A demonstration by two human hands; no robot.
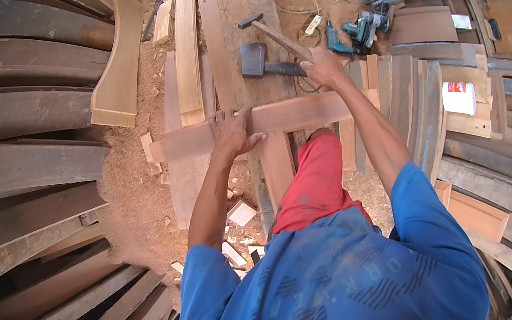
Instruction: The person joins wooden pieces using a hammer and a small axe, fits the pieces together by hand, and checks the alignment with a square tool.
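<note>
- Left hand [233, 131], palm down with fingers spread, presses on a reddish plank [289, 115] that lies crosswise over a long grey beam [247, 0] serving as the surface; the grip is flat on the wood, not curled round it
- Right hand [322, 66] has its grip clamped on the wooden handle of a hammer [269, 32], whose dark head points toward the far end of the beam; the hammer is lifted clear of the plank, just above a dark hatchet-like tool [259, 60] lying on the beam
- The plank sits near the middle of the beam's visible length, its left end overhanging pale boards [188, 50] laid lengthwise beside the beam, its right end reaching toward stacked curved planks [421, 100]
- A knee in red shorts [316, 177] is just under the plank's near edge
- Judged stage: the plank is positioned and steadied, and the hammer is raised; no nail or chisel can be made out on the wood, so whether any striking is done cannot be told
- Sawdust [135, 199] and offcuts cover the floor; teal power tools [359, 28] lie by the beam's far right side, and a white container [458, 98] stands among the planks at right
</note>
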